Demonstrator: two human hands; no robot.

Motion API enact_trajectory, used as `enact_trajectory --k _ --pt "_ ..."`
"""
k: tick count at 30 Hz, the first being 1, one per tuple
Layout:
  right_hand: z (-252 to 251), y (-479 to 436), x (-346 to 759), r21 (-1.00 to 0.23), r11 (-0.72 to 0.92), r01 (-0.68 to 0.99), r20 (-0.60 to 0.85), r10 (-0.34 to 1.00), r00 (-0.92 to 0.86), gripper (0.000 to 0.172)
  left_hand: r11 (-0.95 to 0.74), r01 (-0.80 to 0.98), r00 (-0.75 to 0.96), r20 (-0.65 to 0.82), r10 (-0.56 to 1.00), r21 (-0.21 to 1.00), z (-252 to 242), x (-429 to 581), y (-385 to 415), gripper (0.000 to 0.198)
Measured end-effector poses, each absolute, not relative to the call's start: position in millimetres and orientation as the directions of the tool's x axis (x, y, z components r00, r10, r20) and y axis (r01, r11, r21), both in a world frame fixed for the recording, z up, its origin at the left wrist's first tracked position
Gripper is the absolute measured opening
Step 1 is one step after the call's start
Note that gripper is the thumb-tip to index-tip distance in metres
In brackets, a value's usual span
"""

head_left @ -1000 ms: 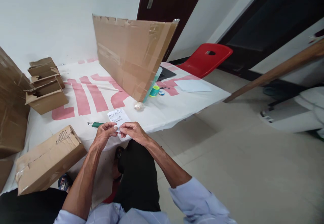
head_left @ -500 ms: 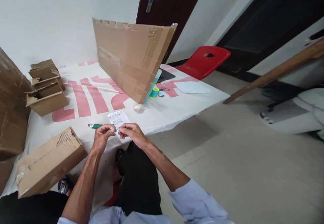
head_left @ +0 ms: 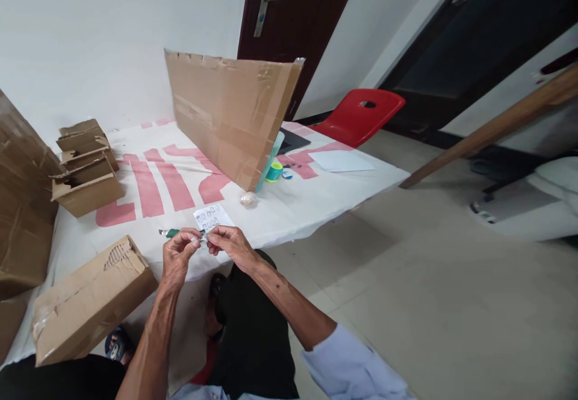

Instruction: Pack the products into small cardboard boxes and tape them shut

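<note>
My left hand (head_left: 181, 252) and my right hand (head_left: 232, 246) meet over the near table edge, each in a pinch. Between their fingertips is a tiny whitish piece (head_left: 203, 238), too small to name; both hands seem to grip it. Just behind them lies a white paper (head_left: 212, 215) with rows of small drawn shapes, its lower part covered by my right hand. A green utility knife (head_left: 170, 232) rests on the cloth beyond my left hand, partly hidden by it. Farther back sits a small clear-wrapped bundle (head_left: 248, 199).
A large cardboard panel (head_left: 226, 117) stands upright on the table (head_left: 289, 219). By its right end are a green tape roll (head_left: 274, 171), a laptop (head_left: 293, 141) and a white sheet (head_left: 343, 161). A closed carton (head_left: 90, 303) and open boxes (head_left: 88, 192) occupy the left. Behind stands a red chair (head_left: 361, 117).
The view has shifted slightly, so the scene sits a little lower. My hands stay pinched together, fingertips now closer, and the whitish piece shows more clearly between them.
</note>
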State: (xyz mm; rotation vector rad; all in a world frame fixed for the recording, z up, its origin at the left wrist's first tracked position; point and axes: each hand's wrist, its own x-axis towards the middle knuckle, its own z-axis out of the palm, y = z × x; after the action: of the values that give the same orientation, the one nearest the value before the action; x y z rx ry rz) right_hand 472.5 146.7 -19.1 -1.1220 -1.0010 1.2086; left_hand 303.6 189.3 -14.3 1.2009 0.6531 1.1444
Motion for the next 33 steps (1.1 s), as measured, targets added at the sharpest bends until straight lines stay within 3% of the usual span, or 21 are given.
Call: enact_trajectory --k 8,16,23,28,33 --pt "-27.5 145.0 478.8 -0.970 0.040 -0.241 -0.011 0.978 0.208 0.045 -0.006 -0.367 0.303 0.126 0.945 0.930 -9.3 287.2 185.4 0.037" --pt "-24.3 139.9 480.2 -0.987 0.108 -0.123 0.082 0.977 0.196 0.041 0.109 -0.292 0.309 -0.014 0.951 0.950 -23.3 291.1 187.1 0.043" --pt "-25.8 134.8 482.0 -0.992 0.111 -0.059 0.096 0.973 0.211 0.034 0.135 -0.245 0.376 -0.034 0.926 0.960 -26.3 298.4 184.4 0.037" --pt "-51.3 141.1 502.7 -0.991 0.113 0.078 0.130 0.953 0.273 0.029 -0.009 -0.030 0.468 0.022 0.883 0.999 -37.9 304.1 181.5 0.025" --pt "-81.5 161.2 541.1 -0.943 0.044 0.330 0.159 0.931 0.330 0.026 -0.267 0.203 0.614 0.090 0.784 0.942 -59.3 315.3 172.7 0.003"
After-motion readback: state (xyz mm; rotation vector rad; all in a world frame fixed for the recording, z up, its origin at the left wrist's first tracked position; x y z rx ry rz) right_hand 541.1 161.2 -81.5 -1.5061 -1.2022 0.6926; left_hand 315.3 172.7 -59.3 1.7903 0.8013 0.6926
